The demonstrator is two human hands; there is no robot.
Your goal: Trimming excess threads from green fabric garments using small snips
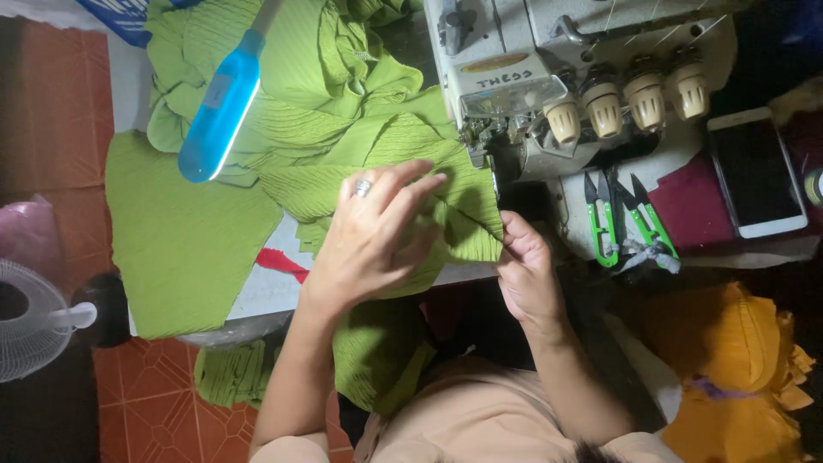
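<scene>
Pinched between my right hand's point(525, 273) thumb and fingers is the lower right corner of the green pleated fabric piece point(446, 206) — that grip is closed on the cloth's edge, just below centre of the frame. My left hand point(377, 231), with a ring on one finger, lies flat and spread on top of the same cloth at centre frame, fingers loosely extended and pressing it down rather than clasping it.

The fabric reaches up to the grey overlock sewing machine point(549, 77) in the upper middle of the frame, its edge close by the presser foot. More of the green cloth is heaped across the upper left of the white desk point(261, 291) and hangs over its near edge toward my lap. A blue lamp with a lit white strip point(219, 111) hovers over that heap. To the right of the machine lie two green-handled thread snips point(621, 219), and further right a white-framed smartphone point(756, 171), screen dark. A mound of orange fabric point(737, 369) sits at lower right — a white fan point(30, 317) at the left edge.
</scene>
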